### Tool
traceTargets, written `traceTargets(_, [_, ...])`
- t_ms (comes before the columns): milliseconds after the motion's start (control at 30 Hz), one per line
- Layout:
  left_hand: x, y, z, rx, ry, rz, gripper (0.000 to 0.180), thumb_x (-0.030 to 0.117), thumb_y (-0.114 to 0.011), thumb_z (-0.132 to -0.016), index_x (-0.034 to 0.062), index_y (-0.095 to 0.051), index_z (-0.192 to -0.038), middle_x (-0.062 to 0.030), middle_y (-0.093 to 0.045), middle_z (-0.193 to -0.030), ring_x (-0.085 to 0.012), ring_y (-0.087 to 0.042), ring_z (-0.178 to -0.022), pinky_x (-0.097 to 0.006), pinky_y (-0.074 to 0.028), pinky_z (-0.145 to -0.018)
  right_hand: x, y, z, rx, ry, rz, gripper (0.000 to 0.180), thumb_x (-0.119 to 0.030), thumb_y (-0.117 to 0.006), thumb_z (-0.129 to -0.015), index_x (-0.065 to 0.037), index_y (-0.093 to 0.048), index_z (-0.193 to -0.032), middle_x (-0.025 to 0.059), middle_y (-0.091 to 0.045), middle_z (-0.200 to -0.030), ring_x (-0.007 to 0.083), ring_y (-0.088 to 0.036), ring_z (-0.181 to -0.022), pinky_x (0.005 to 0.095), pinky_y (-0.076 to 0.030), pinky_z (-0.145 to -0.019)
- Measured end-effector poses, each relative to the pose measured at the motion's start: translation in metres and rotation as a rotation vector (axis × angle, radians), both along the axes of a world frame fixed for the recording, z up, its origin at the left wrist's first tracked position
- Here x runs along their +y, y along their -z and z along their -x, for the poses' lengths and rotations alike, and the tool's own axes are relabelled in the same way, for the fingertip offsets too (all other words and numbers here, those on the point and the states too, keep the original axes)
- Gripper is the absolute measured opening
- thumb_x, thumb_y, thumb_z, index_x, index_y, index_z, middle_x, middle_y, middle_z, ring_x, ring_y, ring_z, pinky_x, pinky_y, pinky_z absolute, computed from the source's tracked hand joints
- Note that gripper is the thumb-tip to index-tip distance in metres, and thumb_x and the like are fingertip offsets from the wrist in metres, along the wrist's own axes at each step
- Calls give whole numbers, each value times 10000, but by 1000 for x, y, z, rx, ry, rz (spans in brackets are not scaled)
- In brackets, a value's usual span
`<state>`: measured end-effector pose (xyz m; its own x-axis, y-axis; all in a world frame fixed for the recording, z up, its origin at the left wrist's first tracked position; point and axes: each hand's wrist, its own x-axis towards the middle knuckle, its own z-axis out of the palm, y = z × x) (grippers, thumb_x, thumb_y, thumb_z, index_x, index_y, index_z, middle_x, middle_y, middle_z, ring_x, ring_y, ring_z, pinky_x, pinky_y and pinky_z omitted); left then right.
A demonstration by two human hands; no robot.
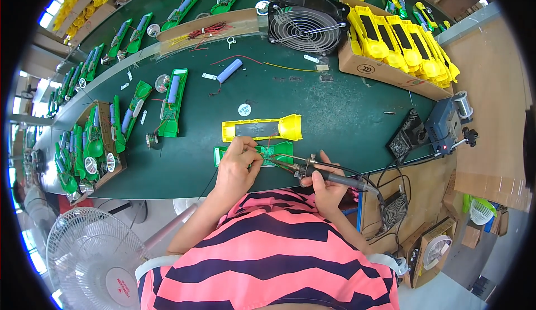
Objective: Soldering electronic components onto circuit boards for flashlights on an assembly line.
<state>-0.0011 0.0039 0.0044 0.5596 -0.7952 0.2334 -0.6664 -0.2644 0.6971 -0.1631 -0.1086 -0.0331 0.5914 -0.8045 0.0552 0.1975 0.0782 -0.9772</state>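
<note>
My left hand (239, 167) rests over a green flashlight half-shell (286, 148), its fingers pinched together at the small circuit part inside. What they pinch is hidden by the fingertips; thin red wires show beside them. In my right hand (327, 186) is a soldering iron (340, 180) with a solder-feed tube along it, held like a pen. Its tip points left and meets the wires in the green shell near my left fingertips. Just beyond lies a yellow half-shell (291, 125), open side up, with a dark strip inside.
Behind are a loose blue battery cell (229, 71), a round white sticker (244, 109) and a black fan (307, 28). A carton (371, 68) holds yellow shells. Wired green shells (174, 103) stand left. A soldering station (443, 124) with trailing cables sits right.
</note>
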Motion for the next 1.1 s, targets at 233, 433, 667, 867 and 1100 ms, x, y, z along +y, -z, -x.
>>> traceTargets(233, [-2,1,-1,-13,11,-12,97,-44,-641,-634,-19,-586,-710,-129,-511,-903,-240,-562,-753,-300,-460,-652,-3,3,-2,-24,-42,48,196,20,-542,-796,61,-489,-980,118,-616,-666,124,-609,-579,243,-514,-667])
traceTargets(433, [-4,-1,-1,-16,11,-24,99,-56,-632,-623,-19,-566,-687,-125,-512,-897,-244,-563,-753,-306,-458,-643,-3,3,-2,30,-25,-48,174,32,-540,-792,53,-498,-960,112,-615,-654,119,-604,-576,242,-510,-676])
traceTargets(667, [-5,-2,-3,-16,27,-45,104,-59,-633,-617,-17,-558,-675,-124,-509,-882,-247,-558,-737,-309,-454,-632,-7,-7,-1,-61,-5,-145,170,39,-539,-787,47,-503,-953,106,-618,-647,120,-612,-591,321,-490,-784])
traceTargets(867, [-7,-6,-1,-33,21,-71,104,-59,-631,-617,-23,-553,-675,-134,-502,-876,-255,-553,-725,-315,-451,-629,-16,-7,2,-35,2,272,174,18,-547,-771,29,-523,-943,80,-628,-624,123,-625,-612,458,-183,-1045])
traceTargets(1100, [-9,-6,0,-17,-3,-95,112,-64,-630,-613,-27,-557,-689,-132,-482,-873,-255,-543,-723,-316,-449,-626,-9,-5,3,-45,-20,219,185,16,-549,-773,34,-512,-953,82,-626,-630,130,-628,-618,438,-206,-1041])
